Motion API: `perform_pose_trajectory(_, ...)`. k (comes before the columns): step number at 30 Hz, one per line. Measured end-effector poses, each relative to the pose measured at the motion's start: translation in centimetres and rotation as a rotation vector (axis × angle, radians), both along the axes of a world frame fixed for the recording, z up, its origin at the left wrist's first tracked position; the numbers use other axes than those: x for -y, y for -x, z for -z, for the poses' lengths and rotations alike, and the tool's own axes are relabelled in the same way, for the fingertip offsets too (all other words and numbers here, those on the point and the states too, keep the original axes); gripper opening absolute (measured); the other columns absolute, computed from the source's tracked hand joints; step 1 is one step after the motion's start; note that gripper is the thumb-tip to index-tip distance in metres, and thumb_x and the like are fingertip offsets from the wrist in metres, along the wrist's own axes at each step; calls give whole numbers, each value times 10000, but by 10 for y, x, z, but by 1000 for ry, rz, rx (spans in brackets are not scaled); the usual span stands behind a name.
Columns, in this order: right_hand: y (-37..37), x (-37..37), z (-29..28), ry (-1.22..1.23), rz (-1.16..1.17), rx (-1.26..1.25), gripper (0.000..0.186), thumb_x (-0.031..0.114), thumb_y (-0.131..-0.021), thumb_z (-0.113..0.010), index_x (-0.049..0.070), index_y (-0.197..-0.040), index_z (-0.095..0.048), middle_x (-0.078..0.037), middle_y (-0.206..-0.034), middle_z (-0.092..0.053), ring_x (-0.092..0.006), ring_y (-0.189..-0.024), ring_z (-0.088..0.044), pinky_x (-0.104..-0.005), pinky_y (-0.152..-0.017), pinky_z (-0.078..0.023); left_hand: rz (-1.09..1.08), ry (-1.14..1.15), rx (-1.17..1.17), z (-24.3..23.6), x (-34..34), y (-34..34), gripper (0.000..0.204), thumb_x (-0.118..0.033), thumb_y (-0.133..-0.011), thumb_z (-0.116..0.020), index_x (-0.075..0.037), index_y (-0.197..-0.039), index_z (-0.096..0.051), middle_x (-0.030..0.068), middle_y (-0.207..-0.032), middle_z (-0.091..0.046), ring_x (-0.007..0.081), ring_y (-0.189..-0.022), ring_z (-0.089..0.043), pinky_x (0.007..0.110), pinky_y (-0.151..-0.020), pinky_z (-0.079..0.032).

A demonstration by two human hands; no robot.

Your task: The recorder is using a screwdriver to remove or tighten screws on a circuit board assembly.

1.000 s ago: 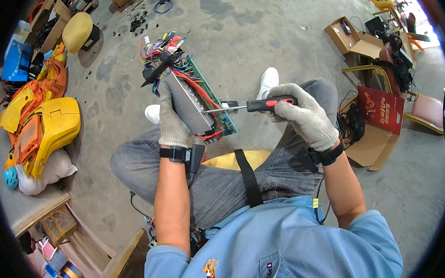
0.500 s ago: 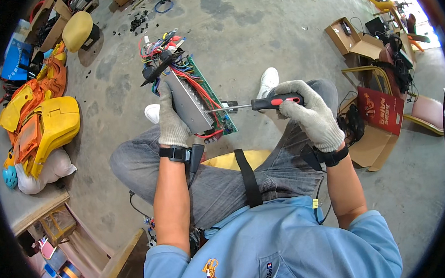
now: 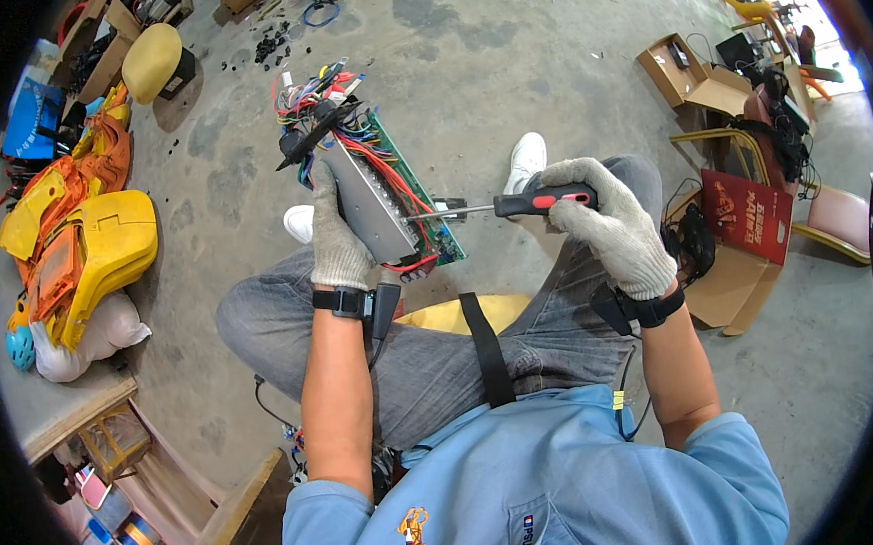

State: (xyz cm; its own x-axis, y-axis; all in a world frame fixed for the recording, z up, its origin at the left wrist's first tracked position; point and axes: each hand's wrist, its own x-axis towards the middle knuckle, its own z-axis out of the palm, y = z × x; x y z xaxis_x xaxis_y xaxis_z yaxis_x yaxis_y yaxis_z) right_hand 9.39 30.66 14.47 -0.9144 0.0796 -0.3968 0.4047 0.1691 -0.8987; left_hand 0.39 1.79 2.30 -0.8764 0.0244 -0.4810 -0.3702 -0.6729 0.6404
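Note:
My left hand (image 3: 336, 233), in a grey knit glove, grips a circuit board assembly by its grey metal plate (image 3: 372, 209). A green circuit board (image 3: 405, 172) runs along the plate's right side, with red wires lying between the two. At the far end is a tangle of coloured wires (image 3: 324, 94) and black connectors. My right hand (image 3: 605, 221), gloved too, is closed round the black and red handle of a screwdriver (image 3: 541, 202). Its shaft points left, and the tip meets the right edge of the plate near the board's near end.
Yellow and orange plastic shells (image 3: 104, 248) are piled at the left, near a yellow-topped stool (image 3: 155, 66). Open cardboard boxes (image 3: 676, 72), a red box panel (image 3: 746, 215) and chairs stand at the right. Small black pieces (image 3: 271, 46) and a blue cable coil (image 3: 321, 12) lie on the floor ahead.
Almost nothing differs. The screwdriver's handle appears turned very slightly in my right hand, while the board assembly stays in place.

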Motion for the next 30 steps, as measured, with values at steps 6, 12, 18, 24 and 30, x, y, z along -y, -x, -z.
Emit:
perform_pose_trajectory(6, 0, 0, 2, 7, -2, -8, 402, 137, -972, -747, -14, -1332, -650, -85, -1076, -694, -143, -977, -706, -317, -911, -576, -14, -7, 34, 1, 0, 0, 590, -588, -1022, -729, -54, -1272, -701, 102, -1083, -773, 240, -911, -780, 414, -805, -687)
perform_pose_trajectory(12, -1, -2, 4, 23, -5, 0, 404, 141, -976, -743, -12, -1338, -649, -86, -1072, -696, -142, -977, -698, -318, -914, -569, -24, 4, 51, -8, -4, -1, 555, -573, -1032, -723, -64, -1254, -710, 93, -1068, -772, 240, -884, -777, 420, -774, -688)
perform_pose_trajectory(18, -1, 1, 1, 15, -2, -7, 405, 141, -981, -730, -17, -1344, -646, -87, -1064, -701, -136, -967, -691, -316, -906, -566, -16, 0, 40, -5, -3, -1, 555, -577, -1030, -724, -65, -1244, -713, 91, -1062, -774, 238, -878, -777, 419, -770, -688)
perform_pose_trajectory(24, -1, 0, 3, -17, -22, -33, 392, 146, -1000, -719, -6, -1353, -648, -84, -1065, -700, -129, -953, -687, -305, -869, -578, -19, -9, 38, -9, -4, -1, 558, -575, -1025, -734, -59, -1236, -715, 89, -1055, -778, 231, -865, -777, 410, -762, -688)
perform_pose_trajectory(30, 13, 3, -11, -99, -80, -27, 357, 156, -1023, -703, 20, -1351, -669, -67, -1103, -711, -122, -950, -685, -302, -855, -587, -7, 35, 41, -12, -5, -3, 508, -546, -1030, -744, -61, -1179, -740, 81, -1027, -783, 215, -846, -771, 394, -742, -679)
